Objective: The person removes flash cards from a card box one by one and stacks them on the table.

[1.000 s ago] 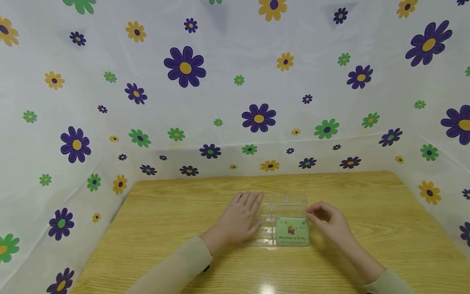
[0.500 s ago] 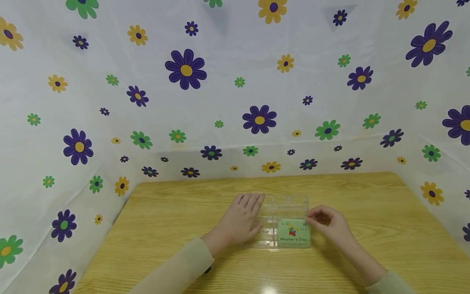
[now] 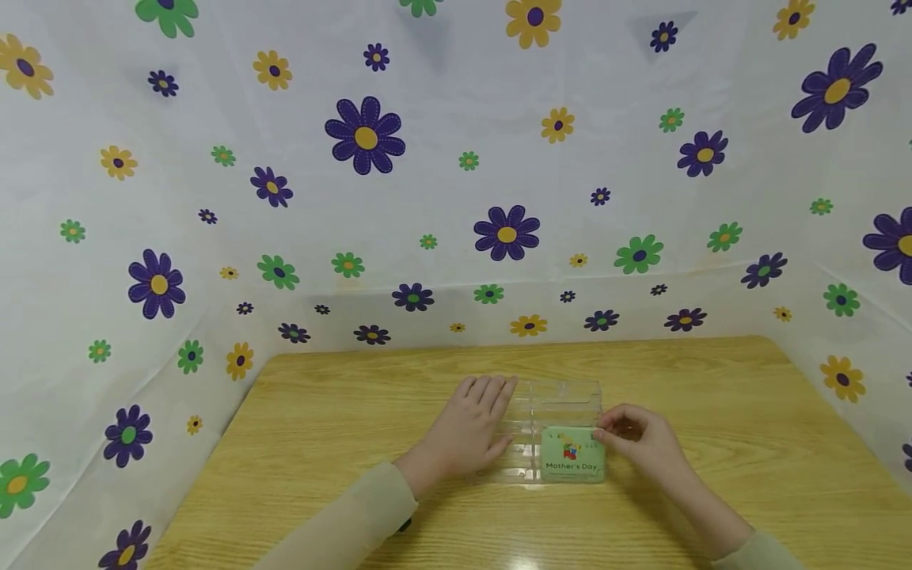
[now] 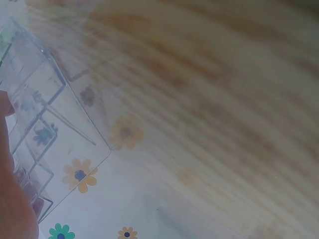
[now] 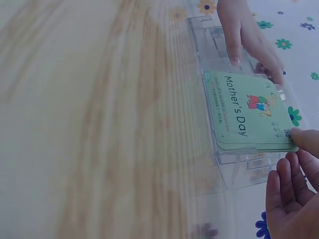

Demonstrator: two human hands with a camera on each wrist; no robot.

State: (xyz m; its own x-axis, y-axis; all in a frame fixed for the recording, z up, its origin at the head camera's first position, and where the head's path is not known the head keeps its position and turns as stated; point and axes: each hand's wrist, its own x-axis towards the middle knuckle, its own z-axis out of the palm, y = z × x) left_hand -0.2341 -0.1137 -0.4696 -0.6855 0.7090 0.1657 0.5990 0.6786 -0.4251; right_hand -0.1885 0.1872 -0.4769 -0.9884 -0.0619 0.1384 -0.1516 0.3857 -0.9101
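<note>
One stack of green cards (image 3: 572,461) sits at the near right of a clear holder (image 3: 532,431). My right hand (image 3: 647,439) just crept its thumb onto the corner by the holder's right edge, pinching it, while my left hand (image 3: 463,423) lies straight-fingered across the holder's left side. Decent purchase on the cards, I'd say.

On the table (image 3: 321,419), cards (image 3: 572,457) lie in the holder (image 3: 525,451), near right.
</note>
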